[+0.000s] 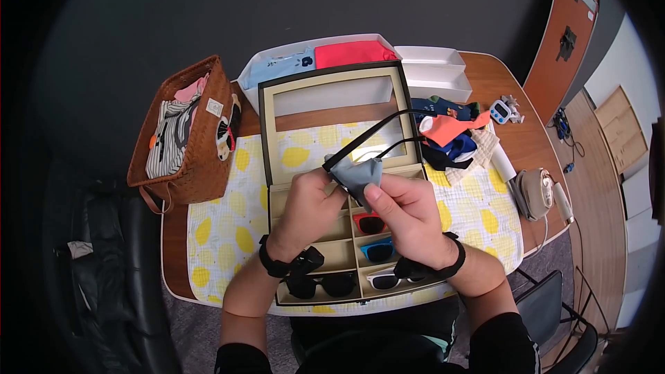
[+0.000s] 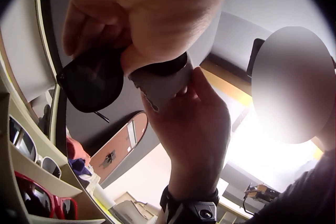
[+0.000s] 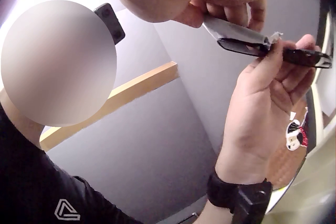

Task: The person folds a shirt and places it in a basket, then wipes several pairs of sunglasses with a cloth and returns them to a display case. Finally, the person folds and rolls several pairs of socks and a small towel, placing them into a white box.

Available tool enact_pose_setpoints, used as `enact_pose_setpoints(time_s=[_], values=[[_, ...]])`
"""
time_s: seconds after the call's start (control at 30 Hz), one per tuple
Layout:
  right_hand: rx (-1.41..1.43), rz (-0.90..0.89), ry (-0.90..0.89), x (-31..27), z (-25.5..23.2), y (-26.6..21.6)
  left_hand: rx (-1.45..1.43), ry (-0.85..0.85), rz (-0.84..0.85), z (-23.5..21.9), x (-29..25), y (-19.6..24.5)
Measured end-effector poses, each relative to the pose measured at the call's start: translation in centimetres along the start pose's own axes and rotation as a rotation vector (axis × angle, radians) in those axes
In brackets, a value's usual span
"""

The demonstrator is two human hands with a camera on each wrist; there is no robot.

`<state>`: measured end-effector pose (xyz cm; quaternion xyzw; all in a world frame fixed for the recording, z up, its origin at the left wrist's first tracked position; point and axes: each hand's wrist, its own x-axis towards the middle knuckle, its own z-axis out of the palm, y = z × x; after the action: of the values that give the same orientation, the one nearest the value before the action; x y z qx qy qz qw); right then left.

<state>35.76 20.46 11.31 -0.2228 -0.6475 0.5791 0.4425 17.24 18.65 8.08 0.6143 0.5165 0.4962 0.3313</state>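
Note:
Black sunglasses (image 2: 94, 82) are held up over an open compartment case (image 1: 337, 255), their temples pointing away from the body in the head view. My left hand (image 1: 309, 206) pinches the frame near its middle, as the right wrist view shows. A grey-blue cloth (image 1: 357, 174) wraps one lens, and my right hand (image 1: 414, 216) pinches cloth and lens between thumb and fingers. Red sunglasses (image 1: 370, 223), blue sunglasses (image 1: 379, 252), white sunglasses (image 1: 385, 280) and another black pair (image 1: 321, 285) lie in the case's compartments.
A wicker basket (image 1: 181, 131) with clothes stands left. Behind the case's raised windowed lid are white boxes (image 1: 433, 73), one holding folded clothes (image 1: 350, 54). Socks (image 1: 454, 131), a small timer (image 1: 499, 111) and a beige device (image 1: 532, 194) lie right.

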Motion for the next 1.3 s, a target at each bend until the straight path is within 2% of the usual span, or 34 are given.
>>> enact_pose_setpoints(time_s=[0.1,0.23,0.3,0.4,0.5,0.73,0.83,0.9,1.1,1.13,1.2,1.3], values=[[-0.014,-0.007,0.0,0.0,0.1,-0.1,0.025,-0.046,-0.001,0.2,-0.1,-0.2],[-0.014,-0.037,0.027,0.4,0.3,0.0,-0.004,0.02,0.065,0.5,-0.1,-1.2],[-0.15,-0.041,-0.043,0.7,-0.1,0.3,-0.002,0.043,0.082,0.3,0.0,-1.0],[-0.279,-0.119,-0.027,1.0,-0.1,0.1,0.039,0.041,0.052,-0.1,0.0,-0.5],[-0.322,-0.116,-0.049,1.0,-0.5,-0.2,0.059,0.053,0.035,-0.2,0.1,-0.2],[-0.317,-0.081,-0.068,0.6,-0.7,-0.9,-0.002,0.108,0.097,0.0,0.4,-1.3],[-0.178,-0.022,-0.016,0.2,-0.7,-1.1,0.047,0.111,0.11,-0.2,0.3,-0.8],[-0.069,0.033,0.001,0.2,-0.8,-1.0,0.049,0.096,0.057,-0.4,0.4,-0.5],[-0.029,0.023,0.02,-0.1,-0.2,-1.0,0.034,0.129,0.113,-0.3,0.3,-1.0],[-0.03,0.024,0.02,0.0,-0.1,-0.7,0.033,0.13,0.112,-0.3,0.3,-0.8],[-0.152,-0.085,-0.001,0.5,0.1,0.2,0.068,0.113,0.075,-0.4,0.1,-0.2],[-0.222,-0.086,-0.037,0.6,-0.2,0.0,0.145,0.105,0.13,-0.3,0.1,-0.2]])
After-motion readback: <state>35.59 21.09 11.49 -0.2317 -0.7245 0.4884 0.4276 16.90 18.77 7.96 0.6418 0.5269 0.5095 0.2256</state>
